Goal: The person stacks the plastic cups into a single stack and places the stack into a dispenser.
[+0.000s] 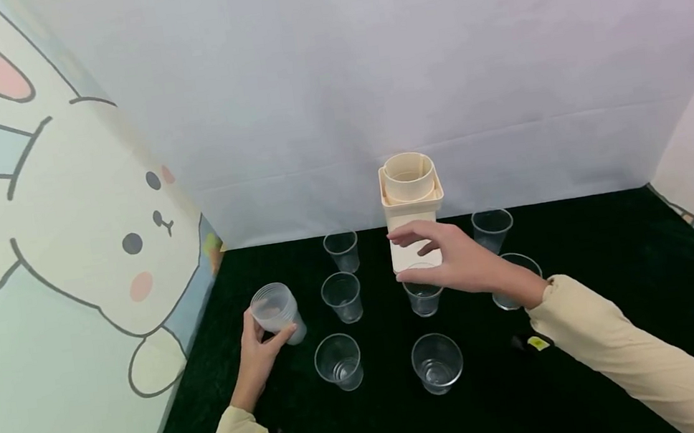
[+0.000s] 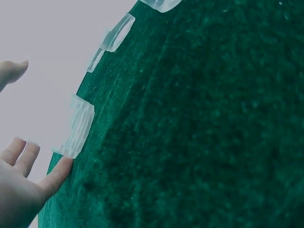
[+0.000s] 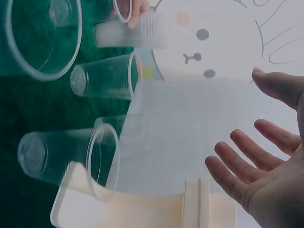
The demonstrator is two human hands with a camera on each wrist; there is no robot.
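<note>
On the bench, covered in dark green cloth, walls closed in on three sides: a rabbit-printed panel at 9 o'clock, a white backdrop at 12 o'clock, another panel at 3 o'clock. Bare cloth lay open toward 3 and 5 o'clock. The left hand sat near the 9 o'clock edge, fingers and thumb curled round a stack of clear cups, tilted. The right hand hovered spread and relaxed, holding nothing, just in front of a cream cup dispenser standing at 12 o'clock. Whether its fingertips touched the dispenser could not be told. Single clear cups stood upright around it, one directly below the palm, another toward 6 o'clock, others at 9 and 3 o'clock.
</note>
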